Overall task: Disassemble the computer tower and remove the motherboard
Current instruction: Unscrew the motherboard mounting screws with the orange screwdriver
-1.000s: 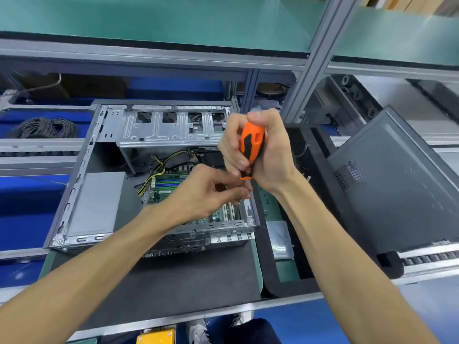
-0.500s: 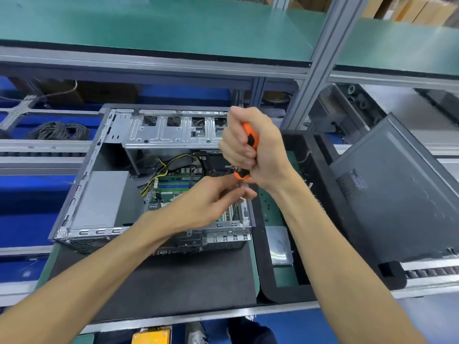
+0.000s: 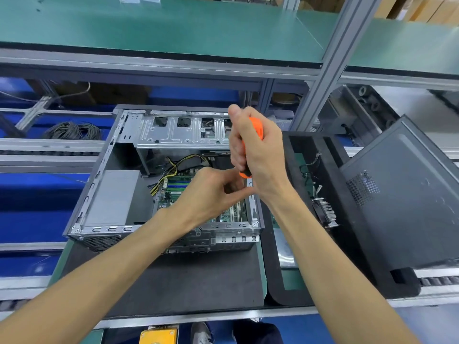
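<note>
Both over open grey metal computer tower (image 3: 109,194): right hand (image 3: 258,155) gripping orange-handled screwdriver (image 3: 255,127) upright, left hand (image 3: 213,192) pinching beneath it above green motherboard (image 3: 177,187)

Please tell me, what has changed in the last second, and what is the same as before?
Little changed. The right hand turned a bit on the orange screwdriver, so its fingers now cover more of the handle. It still grips it upright over the open computer case. The left hand stays by the tip, fingers pinched. The motherboard remains inside; the side panel has not moved.

Screwdriver (image 3: 254,130) tip & screw hidden behind left hand (image 3: 216,192); motherboard (image 3: 178,187) partly covered.
</note>
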### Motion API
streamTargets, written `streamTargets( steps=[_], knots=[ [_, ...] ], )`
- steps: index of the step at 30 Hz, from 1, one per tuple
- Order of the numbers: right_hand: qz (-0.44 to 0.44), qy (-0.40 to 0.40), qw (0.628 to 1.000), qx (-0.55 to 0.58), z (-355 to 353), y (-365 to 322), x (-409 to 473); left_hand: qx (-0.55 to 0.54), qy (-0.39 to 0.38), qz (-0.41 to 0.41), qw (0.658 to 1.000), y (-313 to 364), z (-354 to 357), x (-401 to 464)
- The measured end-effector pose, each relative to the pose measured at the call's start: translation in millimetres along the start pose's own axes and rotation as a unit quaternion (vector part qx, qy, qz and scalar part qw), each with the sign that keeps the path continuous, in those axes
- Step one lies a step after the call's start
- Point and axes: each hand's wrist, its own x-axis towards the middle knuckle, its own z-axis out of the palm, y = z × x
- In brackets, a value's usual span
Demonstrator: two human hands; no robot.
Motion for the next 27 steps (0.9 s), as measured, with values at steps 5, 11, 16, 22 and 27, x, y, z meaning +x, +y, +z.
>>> streamTargets(
  steps=[5,11,16,22,27],
  knots=[
    [0.029,-0.024,0.998,0.046,-5,-2,7,-0.129,-0.137,-0.007,0.982,5,0,-3],
    [0.004,-0.016,1.000,0.014,-5,2,6,-0.030,-0.029,-0.024,0.999,2,-5,7],
    [0.011,-0.004,1.000,0.006,-2,6,9,0.047,-0.026,0.024,0.998,0,-1,9],
    [0.000,-0.009,1.000,0.012,-11,7,9,-0.093,-0.128,-0.025,0.987,-4,-2,6],
    [0.003,0.007,1.000,-0.004,-5,15,1,0.137,-0.002,0.001,0.991,-5,2,11]
  ],
)
